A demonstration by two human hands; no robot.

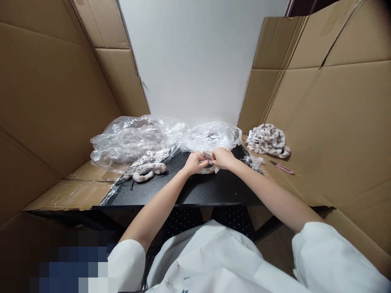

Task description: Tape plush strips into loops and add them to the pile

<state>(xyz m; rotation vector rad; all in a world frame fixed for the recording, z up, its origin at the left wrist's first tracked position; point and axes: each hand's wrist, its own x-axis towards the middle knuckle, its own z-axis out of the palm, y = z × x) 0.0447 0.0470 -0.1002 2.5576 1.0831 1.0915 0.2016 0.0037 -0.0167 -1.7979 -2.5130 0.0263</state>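
While they partly hide it from me, the left hand and right hand pinch a brown-and-white fluffy fabric loop mid-frame.

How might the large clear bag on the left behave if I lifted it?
The large clear bag would probably sag, its film being crumpled. Its gloss suggests some slipperiness; the fuzzy contents hint at lightness.

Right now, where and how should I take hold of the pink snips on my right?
Probably by the pink handle, coming from the near right side with your right hand. The snips lie flat, handle end toward you and rightward, the narrow dark tip pointing away and left.
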